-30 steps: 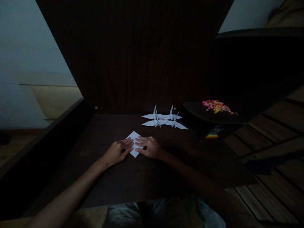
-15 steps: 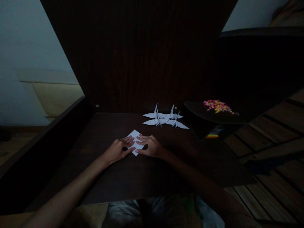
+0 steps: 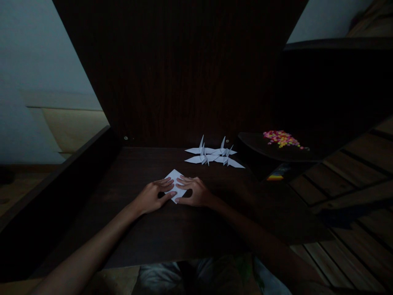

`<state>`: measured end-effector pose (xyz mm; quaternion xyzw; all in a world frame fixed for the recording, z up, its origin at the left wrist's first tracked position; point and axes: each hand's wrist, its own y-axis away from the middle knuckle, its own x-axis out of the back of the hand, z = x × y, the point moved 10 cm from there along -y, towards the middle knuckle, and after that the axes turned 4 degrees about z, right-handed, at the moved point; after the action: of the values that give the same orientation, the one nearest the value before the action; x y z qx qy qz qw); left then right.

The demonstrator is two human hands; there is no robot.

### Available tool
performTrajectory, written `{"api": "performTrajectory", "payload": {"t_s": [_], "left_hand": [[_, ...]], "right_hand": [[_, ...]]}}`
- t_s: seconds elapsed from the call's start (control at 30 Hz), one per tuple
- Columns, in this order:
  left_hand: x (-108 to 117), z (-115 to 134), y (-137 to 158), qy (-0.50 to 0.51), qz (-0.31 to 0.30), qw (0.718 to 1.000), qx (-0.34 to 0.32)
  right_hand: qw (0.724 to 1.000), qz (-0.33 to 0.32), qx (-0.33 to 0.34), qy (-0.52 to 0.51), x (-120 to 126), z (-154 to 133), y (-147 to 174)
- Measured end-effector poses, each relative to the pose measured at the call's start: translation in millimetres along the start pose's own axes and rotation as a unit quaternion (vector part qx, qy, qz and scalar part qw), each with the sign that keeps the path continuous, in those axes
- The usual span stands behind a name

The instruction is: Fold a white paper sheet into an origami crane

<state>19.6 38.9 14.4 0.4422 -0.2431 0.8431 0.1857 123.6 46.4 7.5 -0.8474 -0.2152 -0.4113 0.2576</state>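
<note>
A white paper square (image 3: 174, 175), folded and turned to a diamond, lies flat on the dark desktop. My left hand (image 3: 155, 194) rests over its left side, fingertips on the paper and thumb spread near the lower corner. From the right, my right hand (image 3: 195, 191) lies on the other half, its fingers stretched and its thumb apart by the bottom tip. Both hands press down on the paper without wrapping round it. Just beyond are several folded white paper cranes (image 3: 204, 159), grouped close together with wings overlapping.
A heap of small pink, red and yellow pieces (image 3: 282, 138) sits on a rounded side shelf (image 3: 260, 149) at right. A dark upright panel (image 3: 184, 82) closes the back of the desk, and a low side board (image 3: 61, 180) borders the left. Wooden slats (image 3: 350, 176) show at right.
The view has shifted very slightly. My right thumb has moved a little on the paper near the lower corner; the paper and cranes stay in place.
</note>
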Motion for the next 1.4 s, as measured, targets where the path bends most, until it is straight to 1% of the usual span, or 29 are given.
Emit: {"api": "performTrajectory", "payload": {"t_s": [0.23, 0.47, 0.6, 0.67, 0.73, 0.77, 0.9, 0.97, 1.07, 1.17, 1.27, 1.4], "left_hand": [[-1.7, -0.7, -0.1, -0.025, 0.012, 0.999, -0.019], [-0.4, -3.5, -0.3, -0.006, 0.036, 0.999, -0.017], [0.5, -1.2, 0.1, -0.010, 0.035, 0.999, -0.026], [6.1, -4.3, 0.1, -0.024, 0.056, 0.998, -0.007], [12.1, -11.6, 0.6, -0.047, 0.079, 0.995, 0.033], [13.3, -15.2, 1.0, -0.055, 0.083, 0.994, 0.052], [9.1, -23.9, 2.0, -0.054, 0.067, 0.993, 0.085], [9.8, -28.0, 3.0, -0.051, 0.076, 0.991, 0.101], [15.7, -29.5, 4.5, -0.043, 0.104, 0.987, 0.116], [21.5, -20.5, 3.5, -0.037, 0.119, 0.988, 0.089], [21.3, -10.4, 1.2, -0.053, 0.105, 0.992, 0.049], [19.1, -8.9, 0.3, -0.059, 0.100, 0.993, 0.036]], "right_hand": [[1.000, -0.004, -0.010, -0.004, -0.3, 2.1, 0.5], [1.000, 0.012, 0.001, 0.002, -1.3, 0.2, 1.2], [0.999, 0.022, -0.009, -0.027, 4.7, 1.0, 1.2], [0.997, 0.057, -0.027, -0.053, 14.2, 6.7, 0.6], [0.992, 0.100, -0.045, -0.060, 24.2, 14.4, 0.7], [0.991, 0.111, -0.051, -0.054, 26.6, 17.4, 0.8], [0.992, 0.104, -0.063, -0.039, 22.7, 23.7, 0.4], [0.991, 0.104, -0.069, -0.038, 20.7, 24.2, 0.1], [0.991, 0.112, -0.068, -0.039, 20.2, 21.0, -1.3], [0.990, 0.125, -0.061, -0.032, 20.1, 18.1, -2.7], [0.989, 0.132, -0.057, -0.015, 17.7, 17.8, -2.7], [0.988, 0.150, -0.033, 0.001, 16.6, 13.4, -1.0]]}}
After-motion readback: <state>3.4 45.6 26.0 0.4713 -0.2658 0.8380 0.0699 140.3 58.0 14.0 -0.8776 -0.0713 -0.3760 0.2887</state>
